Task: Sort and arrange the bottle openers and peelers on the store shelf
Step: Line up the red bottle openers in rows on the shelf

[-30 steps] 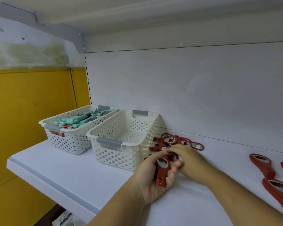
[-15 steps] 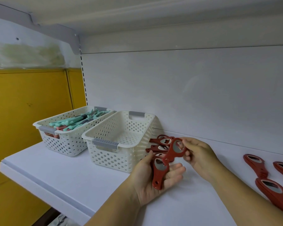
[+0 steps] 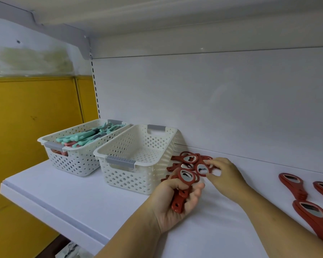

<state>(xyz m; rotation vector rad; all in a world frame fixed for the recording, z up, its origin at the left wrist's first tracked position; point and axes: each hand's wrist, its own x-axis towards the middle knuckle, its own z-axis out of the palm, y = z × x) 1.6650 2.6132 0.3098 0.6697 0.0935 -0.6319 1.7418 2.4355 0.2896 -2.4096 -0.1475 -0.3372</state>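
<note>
My left hand grips a small stack of red bottle openers, palm up, just right of the empty white basket. My right hand pinches another red opener at the top of that stack, over a pile of red openers lying against the shelf's back wall. Three more red openers lie loose on the shelf at the right. The left white basket holds several teal and pink peelers.
The white shelf ends in a front edge at lower left, with a yellow wall beyond it. An upper shelf hangs close overhead. The two baskets stand side by side at the left.
My right hand brought the opener it had lifted down onto the stack in my left hand, whose fingers have curled tighter around the stack. The view shifted slightly.
</note>
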